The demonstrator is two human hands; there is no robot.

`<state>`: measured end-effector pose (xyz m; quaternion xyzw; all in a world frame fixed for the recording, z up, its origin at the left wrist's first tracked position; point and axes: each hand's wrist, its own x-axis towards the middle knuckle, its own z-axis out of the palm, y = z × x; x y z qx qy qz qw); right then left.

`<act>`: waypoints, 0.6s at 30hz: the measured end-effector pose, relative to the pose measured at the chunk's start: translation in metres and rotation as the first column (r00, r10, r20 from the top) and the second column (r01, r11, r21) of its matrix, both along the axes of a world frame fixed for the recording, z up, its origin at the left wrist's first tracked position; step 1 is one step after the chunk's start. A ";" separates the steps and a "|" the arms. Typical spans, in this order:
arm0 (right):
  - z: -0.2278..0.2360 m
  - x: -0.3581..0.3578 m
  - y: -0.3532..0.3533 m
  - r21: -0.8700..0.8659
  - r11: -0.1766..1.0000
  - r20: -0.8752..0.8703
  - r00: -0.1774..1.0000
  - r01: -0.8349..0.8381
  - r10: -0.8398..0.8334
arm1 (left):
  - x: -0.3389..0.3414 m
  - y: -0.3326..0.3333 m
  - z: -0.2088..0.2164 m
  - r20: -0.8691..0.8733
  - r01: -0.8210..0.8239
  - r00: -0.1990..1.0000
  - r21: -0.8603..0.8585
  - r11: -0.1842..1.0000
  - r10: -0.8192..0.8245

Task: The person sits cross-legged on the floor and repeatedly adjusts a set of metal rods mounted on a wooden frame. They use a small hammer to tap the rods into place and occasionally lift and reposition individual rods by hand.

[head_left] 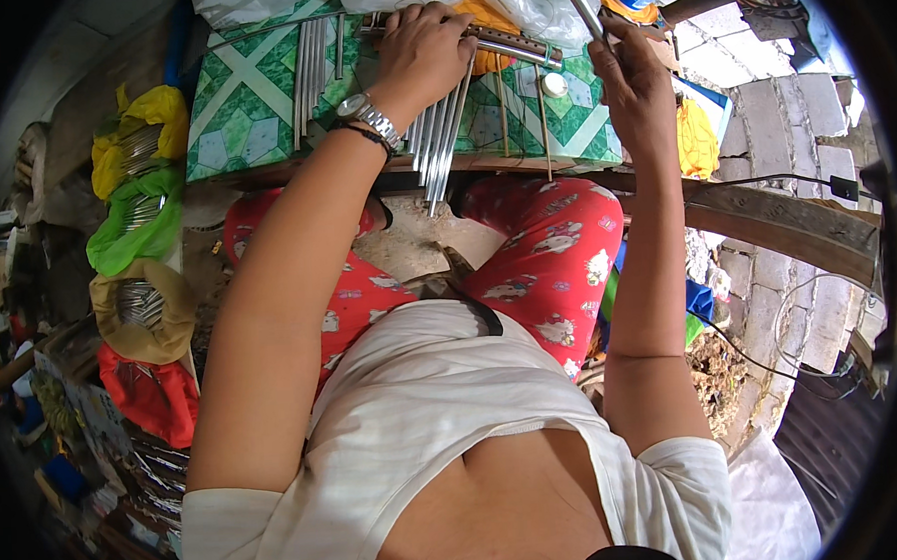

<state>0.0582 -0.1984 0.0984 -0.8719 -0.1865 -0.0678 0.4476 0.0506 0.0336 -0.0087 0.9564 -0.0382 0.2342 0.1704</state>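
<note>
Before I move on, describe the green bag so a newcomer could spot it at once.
Find the table with the green patterned cover, then look left, where a column runs from the yellow bag down to the red bag. The green bag is second, just above the tan bag; among them, only it is green.

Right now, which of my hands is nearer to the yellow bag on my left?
Left. Your left hand is right of the yellow bag, over the green table; your right hand is farther right, near the table's right edge, gripping a silver tube.
</note>
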 end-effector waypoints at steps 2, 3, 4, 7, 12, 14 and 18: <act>0.001 0.006 -0.010 -0.177 0.983 0.039 0.999 0.041 -0.035 | -0.005 -0.001 -0.002 0.002 0.006 1.000 0.012 1.000 -0.007; 0.000 0.009 -0.013 -0.262 0.963 0.058 0.997 0.058 -0.044 | -0.008 -0.002 -0.003 0.001 0.013 1.000 0.026 1.000 -0.013; -0.001 0.012 -0.014 -0.328 0.941 0.065 0.995 0.087 -0.069 | -0.010 -0.001 -0.003 -0.001 0.016 1.000 0.041 0.999 -0.016; -0.017 0.025 -0.004 -0.303 0.953 0.333 0.934 -0.026 0.131 | -0.015 -0.006 -0.005 -0.028 -0.020 0.999 0.053 0.998 0.021; -0.043 0.049 0.008 -0.475 0.868 0.351 0.874 -0.143 0.336 | -0.019 -0.009 -0.006 -0.113 -0.064 0.990 0.162 0.985 0.083; -0.049 0.059 0.012 -0.493 0.848 0.368 0.837 -0.192 0.404 | -0.020 -0.009 -0.006 -0.117 -0.066 0.989 0.160 0.985 0.085; -0.052 0.070 0.019 -0.583 0.787 0.333 0.824 -0.202 0.459 | -0.021 -0.011 -0.006 -0.114 -0.061 0.991 0.122 0.991 0.075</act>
